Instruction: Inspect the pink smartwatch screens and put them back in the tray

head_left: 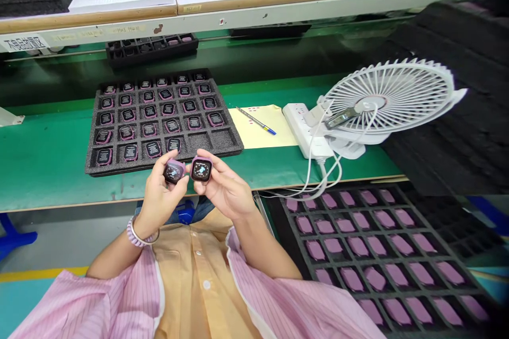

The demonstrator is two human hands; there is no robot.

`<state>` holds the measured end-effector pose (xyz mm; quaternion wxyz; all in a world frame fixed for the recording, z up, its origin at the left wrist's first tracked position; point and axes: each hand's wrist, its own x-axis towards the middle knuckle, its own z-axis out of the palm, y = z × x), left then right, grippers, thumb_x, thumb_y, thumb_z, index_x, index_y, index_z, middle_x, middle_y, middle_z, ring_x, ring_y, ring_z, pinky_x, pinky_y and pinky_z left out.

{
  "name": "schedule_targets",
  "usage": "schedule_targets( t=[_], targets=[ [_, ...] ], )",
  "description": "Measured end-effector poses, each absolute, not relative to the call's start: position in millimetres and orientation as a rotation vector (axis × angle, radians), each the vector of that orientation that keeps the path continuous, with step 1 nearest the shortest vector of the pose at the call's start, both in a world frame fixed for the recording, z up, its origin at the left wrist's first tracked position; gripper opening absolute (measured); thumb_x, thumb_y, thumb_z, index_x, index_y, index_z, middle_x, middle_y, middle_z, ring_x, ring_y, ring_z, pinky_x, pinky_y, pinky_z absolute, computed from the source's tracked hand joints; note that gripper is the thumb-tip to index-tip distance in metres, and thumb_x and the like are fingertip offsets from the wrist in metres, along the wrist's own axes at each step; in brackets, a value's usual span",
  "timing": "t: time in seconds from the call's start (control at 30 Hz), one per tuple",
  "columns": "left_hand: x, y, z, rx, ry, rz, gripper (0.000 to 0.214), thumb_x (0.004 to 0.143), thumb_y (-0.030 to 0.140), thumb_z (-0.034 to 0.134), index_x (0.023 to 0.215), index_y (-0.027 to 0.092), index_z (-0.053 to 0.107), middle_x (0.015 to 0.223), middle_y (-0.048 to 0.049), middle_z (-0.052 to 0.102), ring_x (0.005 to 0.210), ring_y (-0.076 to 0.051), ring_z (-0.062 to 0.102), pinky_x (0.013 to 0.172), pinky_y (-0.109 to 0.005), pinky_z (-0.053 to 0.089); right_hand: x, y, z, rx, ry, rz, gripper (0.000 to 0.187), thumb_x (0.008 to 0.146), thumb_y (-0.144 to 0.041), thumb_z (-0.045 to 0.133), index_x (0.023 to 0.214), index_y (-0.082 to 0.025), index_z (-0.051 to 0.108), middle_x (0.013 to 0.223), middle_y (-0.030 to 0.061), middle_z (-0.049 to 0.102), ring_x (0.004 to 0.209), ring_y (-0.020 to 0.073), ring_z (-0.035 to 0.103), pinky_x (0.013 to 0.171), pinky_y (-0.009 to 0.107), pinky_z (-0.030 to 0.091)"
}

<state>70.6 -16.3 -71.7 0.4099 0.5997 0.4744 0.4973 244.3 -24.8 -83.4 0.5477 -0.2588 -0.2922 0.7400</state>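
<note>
Two small watch bodies sit in the person's hands, held up side by side just above the near edge of the desk (47, 169). The left hand (159, 198) is curled closed around the left watch body (174, 171), thumb and fingertips pinching its purple case; the right hand (225, 190) grips the right watch body (201, 169) the same way, fingers closed on its sides with the lit screen facing up. The two pieces are nearly touching.

Each unit looks light and rigid — a hard plastic shell with a glossy glass face that would likely smudge or scratch, and could slip from a loose pinch. The safest hold appears to be on the purple side walls, off the screen, which is how both hands have them now.

Just beyond the hands lies a dark foam tray (226, 140) with more watch bodies in its pockets and two bare pockets at its nearest corner. To the right of the hands stand a yellow sheet with a pen (256, 120), a power strip (298, 122) and a white fan (389, 98). Below and right of the right hand, a second tray (286, 222) holds purple pieces face down — soft foam walls separate each one.
</note>
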Motion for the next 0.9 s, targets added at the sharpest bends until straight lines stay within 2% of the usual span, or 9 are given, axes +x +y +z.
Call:
schedule_targets(
  t=[0.03,0.1,0.2,0.4,0.57,0.9],
  targets=[
    [69,-13,-71,1.467,1.156,1.255,0.059,0.085,0.028,0.076,0.141,0.019,0.058,0.124,-0.0114,0.070,0.098,-0.017,0.070,0.079,-0.024,0.059,247,-20,-81,-0.620,-0.703,1.749,0.052,0.090,-0.040,0.082,0.136,-0.027,0.062,0.104,0.0056,0.075,0.073,0.0185,0.064,0.074,0.036,0.053],
    [67,-7,-68,1.385,1.072,1.220,0.067,0.088,0.032,0.076,0.149,0.019,0.052,0.132,-0.0146,0.068,0.092,-0.016,0.072,0.073,-0.023,0.061,251,-10,-76,-0.644,-0.738,1.711,0.053,0.091,-0.037,0.079,0.139,-0.027,0.059,0.101,0.0045,0.076,0.074,0.0185,0.067,0.075,0.036,0.055],
    [64,2,-59,1.313,0.977,1.142,0.066,0.093,0.035,0.073,0.153,0.019,0.048,0.122,-0.0130,0.072,0.069,-0.011,0.070,0.061,-0.022,0.061,255,2,-71,-0.684,-0.816,1.631,0.049,0.089,-0.034,0.078,0.133,-0.025,0.060,0.102,0.0044,0.076,0.070,0.0170,0.065,0.069,0.033,0.055],
    [65,12,-50,1.254,0.923,1.171,0.052,0.090,0.033,0.073,0.137,0.018,0.056,0.121,-0.0106,0.073,0.067,-0.013,0.076,0.066,-0.027,0.069,249,11,-66,-0.714,-0.882,1.519,0.045,0.080,-0.028,0.081,0.120,-0.024,0.061,0.103,0.0026,0.073,0.065,0.0135,0.060,0.062,0.029,0.052],
    [66,13,-52,1.269,0.907,1.150,0.043,0.090,0.035,0.074,0.127,0.018,0.059,0.116,-0.0099,0.076,0.064,-0.012,0.075,0.063,-0.026,0.069,243,7,-66,-0.776,-0.912,1.482,0.047,0.079,-0.028,0.079,0.123,-0.024,0.061,0.100,0.0020,0.071,0.064,0.0132,0.058,0.060,0.029,0.050],
    [66,12,-49,1.271,0.904,1.154,0.042,0.087,0.033,0.076,0.122,0.018,0.058,0.112,-0.0085,0.077,0.062,-0.012,0.074,0.062,-0.025,0.069,242,5,-65,-0.797,-0.949,1.453,0.044,0.083,-0.032,0.079,0.122,-0.023,0.062,0.097,0.0016,0.072,0.061,0.0129,0.057,0.059,0.029,0.050]
  ],
)
